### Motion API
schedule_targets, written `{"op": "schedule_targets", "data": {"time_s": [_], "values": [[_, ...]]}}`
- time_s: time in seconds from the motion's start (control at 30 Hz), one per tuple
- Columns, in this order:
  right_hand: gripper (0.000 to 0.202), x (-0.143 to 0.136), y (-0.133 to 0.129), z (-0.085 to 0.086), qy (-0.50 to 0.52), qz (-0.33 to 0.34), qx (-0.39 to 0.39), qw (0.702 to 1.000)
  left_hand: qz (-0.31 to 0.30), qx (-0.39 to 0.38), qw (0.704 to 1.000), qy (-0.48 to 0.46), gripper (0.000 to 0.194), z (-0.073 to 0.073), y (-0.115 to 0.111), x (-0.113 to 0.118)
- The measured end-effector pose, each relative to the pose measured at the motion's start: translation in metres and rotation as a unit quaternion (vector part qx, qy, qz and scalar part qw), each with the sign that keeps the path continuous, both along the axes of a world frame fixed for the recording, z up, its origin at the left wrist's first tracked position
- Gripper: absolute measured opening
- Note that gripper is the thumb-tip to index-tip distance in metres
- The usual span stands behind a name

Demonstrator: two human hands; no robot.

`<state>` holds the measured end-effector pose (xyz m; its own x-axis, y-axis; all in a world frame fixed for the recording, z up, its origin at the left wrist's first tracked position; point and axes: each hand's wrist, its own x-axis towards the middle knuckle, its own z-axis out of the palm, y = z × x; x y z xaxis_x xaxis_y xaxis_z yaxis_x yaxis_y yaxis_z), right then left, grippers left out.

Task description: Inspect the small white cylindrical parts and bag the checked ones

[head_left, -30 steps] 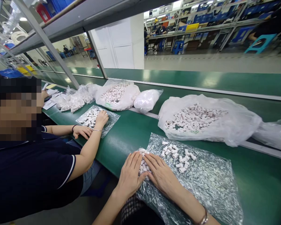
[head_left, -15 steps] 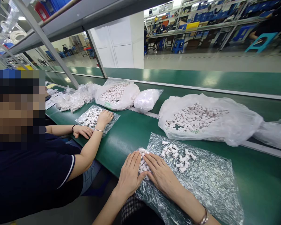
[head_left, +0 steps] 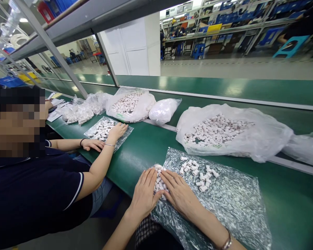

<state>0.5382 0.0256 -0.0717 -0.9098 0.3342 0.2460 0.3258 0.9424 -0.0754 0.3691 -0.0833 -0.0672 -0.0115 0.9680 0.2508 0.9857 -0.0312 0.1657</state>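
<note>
Both my hands lie around a heap of small white tubular parts (head_left: 159,185) near the front edge of the green table. My left hand (head_left: 144,191) rests on the heap's left side, fingers stretched forward and thumb apart. On the right side, my right hand (head_left: 179,192) is laid flat, its thumb near the left one. The palms hide some of the heap. Under it spreads a crinkled clear plastic sheet (head_left: 234,194). Two looser groups, one of white parts (head_left: 190,166) and another of white parts (head_left: 206,178), lie on the sheet to the right of my hands.
Behind the sheet stands a large open plastic bag (head_left: 266,135) of white parts. Further left are a closed bag (head_left: 163,111) and another open bag (head_left: 146,104). At left a person (head_left: 62,173) works over parts on a smaller sheet (head_left: 125,133). A metal post (head_left: 106,59) rises behind.
My hands and the parts between them have not visibly moved. The person at left has shifted their head slightly and moved a hand a little over the smaller sheet.
</note>
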Motion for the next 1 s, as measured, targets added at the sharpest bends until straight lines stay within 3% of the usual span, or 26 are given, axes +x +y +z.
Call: {"op": "schedule_targets", "data": {"time_s": [0.33,0.47,0.57,0.73,0.87,1.0], "values": [[0.054,-0.001,0.002,0.002,0.012,0.011,-0.021,1.0,-0.032,0.007,0.999,0.016,0.071,0.015,0.008,0.003],[0.054,0.001,-0.003,0.013,0.032,0.022,-0.048,0.998,-0.077,0.005,0.997,0.014,0.07,0.021,0.008,0.011],[0.052,0.016,0.001,0.026,0.053,0.015,-0.1,0.994,-0.072,0.026,0.997,-0.001,0.069,0.021,0.003,0.019],[0.033,0.084,0.046,0.043,0.07,-0.125,-0.164,0.976,-0.04,0.059,0.997,-0.043,0.061,0.012,-0.008,0.027],[0.031,0.143,0.082,0.049,0.085,-0.271,-0.163,0.945,0.019,0.117,0.989,-0.092,0.049,-0.007,-0.022,0.024],[0.029,0.152,0.086,0.041,0.109,-0.295,-0.239,0.919,0.039,0.191,0.976,-0.1,0.042,-0.021,-0.035,0.031]]}}
